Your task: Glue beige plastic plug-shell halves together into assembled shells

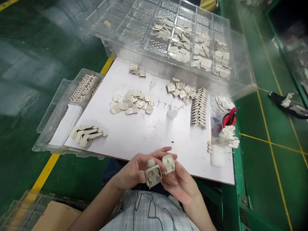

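Just over the near edge of the white work board (144, 134), my left hand (134, 170) grips a squarish beige plastic piece (153, 177) with small upright tabs on its inner side. A small rounded end of beige plastic sticks up beside that piece. My right hand (180, 179) pinches a beige plastic cover (168, 163) with rounded corners, its hollow side showing. The two pieces are close together; whether they touch is unclear. A loose pile of beige covers (131, 101) lies further up the board, with a small white dropper bottle (172, 112) to its right.
Stacked beige pieces (199, 109) stand in a row at right, near a loose heap (181, 89). A clear compartment tray (168, 48) spans the back. Red-handled pliers (228, 120) sit in a box at right. More pieces (86, 134) lie at left, beside a clear bin (80, 72).
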{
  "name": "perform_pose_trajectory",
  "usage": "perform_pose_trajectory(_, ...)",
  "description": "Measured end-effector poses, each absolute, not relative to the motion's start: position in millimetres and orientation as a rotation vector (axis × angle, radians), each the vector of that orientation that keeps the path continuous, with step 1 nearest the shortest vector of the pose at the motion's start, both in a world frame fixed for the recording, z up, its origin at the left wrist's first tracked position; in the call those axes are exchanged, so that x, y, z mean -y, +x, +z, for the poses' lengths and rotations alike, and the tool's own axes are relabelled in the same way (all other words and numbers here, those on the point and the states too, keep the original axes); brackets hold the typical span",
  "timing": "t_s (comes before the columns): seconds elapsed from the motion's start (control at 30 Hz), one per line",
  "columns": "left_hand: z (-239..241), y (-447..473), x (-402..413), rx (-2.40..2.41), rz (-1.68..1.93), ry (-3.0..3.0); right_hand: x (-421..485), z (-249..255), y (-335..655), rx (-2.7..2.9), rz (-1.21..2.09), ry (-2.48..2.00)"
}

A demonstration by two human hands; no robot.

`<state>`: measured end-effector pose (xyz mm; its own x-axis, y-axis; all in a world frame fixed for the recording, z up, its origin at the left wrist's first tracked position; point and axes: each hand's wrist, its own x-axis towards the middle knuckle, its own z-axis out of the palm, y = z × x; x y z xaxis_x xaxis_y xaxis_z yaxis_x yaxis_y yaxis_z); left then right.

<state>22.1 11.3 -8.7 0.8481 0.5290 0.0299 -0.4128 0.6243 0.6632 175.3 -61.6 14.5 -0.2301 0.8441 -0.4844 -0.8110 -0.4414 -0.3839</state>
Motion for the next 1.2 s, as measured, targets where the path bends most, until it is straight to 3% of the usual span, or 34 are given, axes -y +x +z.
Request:
perform_pose_trajectory(0.2,-13,27,-6,-0.305,0.614,0.649,57,18,182,0.212,1.731,-0.951)
perform_pose_trajectory(0.43,-14,16,-12,-0.534,0.539,0.660,63,18,197,0.851,1.043,-1.533)
perform_pose_trajectory(0.57,-7,13,-18,-0.633,0.497,0.735,65,22,203,1.107,0.864,-1.591)
perform_pose_trajectory(0.87,4,14,-19,-0.669,0.457,0.854,63,18,207,0.987,0.974,-1.515)
perform_pose_trajectory(1.2,5,18,-19,-0.678,0.544,0.935,56,8,213,0.742,1.438,-1.261)
